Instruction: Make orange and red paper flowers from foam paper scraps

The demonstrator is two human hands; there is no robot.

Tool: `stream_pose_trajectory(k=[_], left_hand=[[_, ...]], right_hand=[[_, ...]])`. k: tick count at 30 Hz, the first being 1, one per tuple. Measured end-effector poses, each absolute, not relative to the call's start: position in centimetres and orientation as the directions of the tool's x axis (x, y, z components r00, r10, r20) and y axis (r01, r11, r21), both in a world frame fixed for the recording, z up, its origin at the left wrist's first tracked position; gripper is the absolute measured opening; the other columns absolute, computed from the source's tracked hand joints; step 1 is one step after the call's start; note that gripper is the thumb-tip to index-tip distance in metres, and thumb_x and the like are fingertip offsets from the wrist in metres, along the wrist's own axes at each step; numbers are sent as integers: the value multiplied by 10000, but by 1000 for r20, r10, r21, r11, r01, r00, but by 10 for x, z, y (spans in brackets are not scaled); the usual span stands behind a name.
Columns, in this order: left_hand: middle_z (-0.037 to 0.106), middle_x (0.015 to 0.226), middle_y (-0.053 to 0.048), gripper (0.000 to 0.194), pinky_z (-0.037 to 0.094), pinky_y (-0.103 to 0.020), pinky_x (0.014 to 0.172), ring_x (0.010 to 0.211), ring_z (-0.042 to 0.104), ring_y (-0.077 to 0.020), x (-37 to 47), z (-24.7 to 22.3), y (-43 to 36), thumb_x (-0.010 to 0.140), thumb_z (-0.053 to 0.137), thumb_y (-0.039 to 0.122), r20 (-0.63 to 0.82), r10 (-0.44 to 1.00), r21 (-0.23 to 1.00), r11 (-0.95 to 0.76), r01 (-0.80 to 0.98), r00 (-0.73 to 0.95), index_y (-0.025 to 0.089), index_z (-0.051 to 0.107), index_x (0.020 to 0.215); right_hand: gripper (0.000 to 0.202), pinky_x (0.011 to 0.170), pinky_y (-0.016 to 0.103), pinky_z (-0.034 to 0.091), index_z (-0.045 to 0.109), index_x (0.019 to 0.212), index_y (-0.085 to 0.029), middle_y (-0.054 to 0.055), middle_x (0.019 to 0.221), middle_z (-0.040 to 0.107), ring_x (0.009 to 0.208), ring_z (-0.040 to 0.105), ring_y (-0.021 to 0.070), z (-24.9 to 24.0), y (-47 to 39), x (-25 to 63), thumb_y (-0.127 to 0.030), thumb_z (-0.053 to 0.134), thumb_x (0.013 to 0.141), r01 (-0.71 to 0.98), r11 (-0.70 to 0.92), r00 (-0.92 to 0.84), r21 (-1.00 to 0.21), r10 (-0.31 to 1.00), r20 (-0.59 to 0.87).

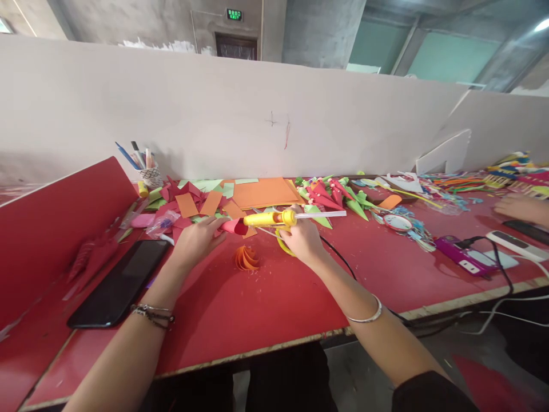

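My right hand (302, 236) grips a yellow hot glue gun (263, 220), its nozzle pointing left. A clear glue stick (321, 214) sticks out of its back end. My left hand (198, 241) pinches a rolled piece of red paper (234, 226) whose wide end meets the nozzle; I cannot tell whether the two touch. Just below, a fanned orange paper piece (246, 258) sits on the red table (257, 320). Part of the gun's handle is hidden behind my right fingers.
Orange paper sheets (266, 193) and red and green paper flowers (328, 194) lie along the back. A black phone (120, 283) is at left, a pen cup (150, 173) behind it. At right are a purple power strip (465, 254) and another person's hand (523, 209).
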State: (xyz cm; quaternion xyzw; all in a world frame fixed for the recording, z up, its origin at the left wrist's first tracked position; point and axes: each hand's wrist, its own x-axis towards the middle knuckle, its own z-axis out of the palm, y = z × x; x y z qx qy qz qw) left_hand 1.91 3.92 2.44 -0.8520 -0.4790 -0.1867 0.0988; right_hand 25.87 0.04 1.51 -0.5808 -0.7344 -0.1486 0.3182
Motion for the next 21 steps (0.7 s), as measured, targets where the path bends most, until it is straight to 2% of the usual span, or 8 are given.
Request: stream_pose_trajectory(k=[4,8,14,21], left_hand=[[578,724,-16,166,323,-208,503,616,532,-134,20,25,40,780,419,288,360,763,75,-597,799,536,176,533,823],[522,627,-1,117,305,-212,496,555,485,-122,20,24,42,747,418,246,340,743,127,-643,755,576,175,462,665],[482,578,16,113,300,-209,494,518,438,-105,21,23,42,734,404,222,334,732,223,-674,704,594,171,438,639],[499,568,22,174,305,-204,477,498,442,-95,23,27,37,770,410,281,281,710,319,-704,634,646,163,468,655]], right_hand=[[146,477,235,397,476,881,-186,57,852,528,671,549,175,17,-1,259,-147,482,740,917,354,-133,-184,705,696],[124,533,253,429,442,840,-185,51,819,505,680,536,172,18,-1,260,-142,492,735,873,439,-133,-213,634,762],[168,575,280,451,430,830,-183,39,806,468,668,518,166,19,-1,260,-175,538,702,846,479,-95,-233,567,818],[190,608,281,456,439,862,-196,39,843,468,770,531,181,19,-4,259,-223,552,713,844,464,-96,-270,625,775]])
